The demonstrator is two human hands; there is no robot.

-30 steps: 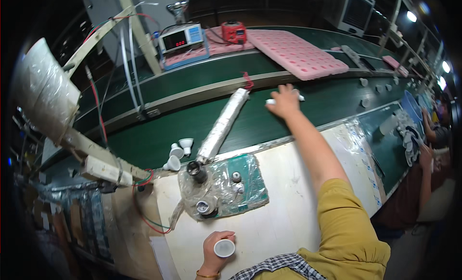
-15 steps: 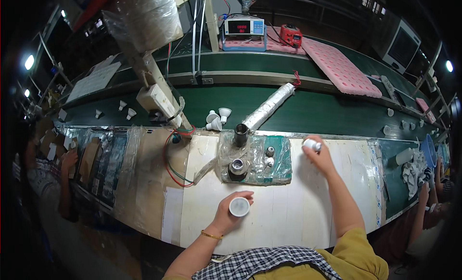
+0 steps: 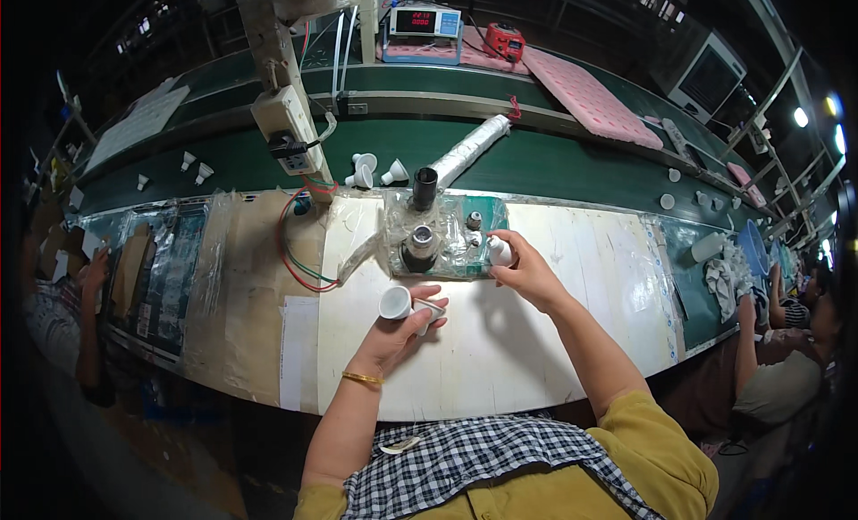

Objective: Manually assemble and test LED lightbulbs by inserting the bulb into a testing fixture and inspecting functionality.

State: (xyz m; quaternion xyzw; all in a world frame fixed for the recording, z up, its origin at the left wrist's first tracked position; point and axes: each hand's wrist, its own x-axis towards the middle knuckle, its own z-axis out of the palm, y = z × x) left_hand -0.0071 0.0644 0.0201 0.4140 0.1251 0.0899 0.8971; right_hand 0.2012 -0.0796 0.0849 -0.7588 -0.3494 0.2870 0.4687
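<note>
Near the frame's centre, the left hand (image 3: 393,330) holds a white bulb (image 3: 394,303) and a second white piece (image 3: 433,312); crowded fingers might drop one. The right hand (image 3: 529,277) pinches another bulb (image 3: 500,251) beside the green board (image 3: 490,211); a careless swing could chip it.

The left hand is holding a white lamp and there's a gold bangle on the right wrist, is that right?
Not quite: the head view shows the gold bangle on the left wrist, not the right. The left hand does hold a white lamp.
</note>
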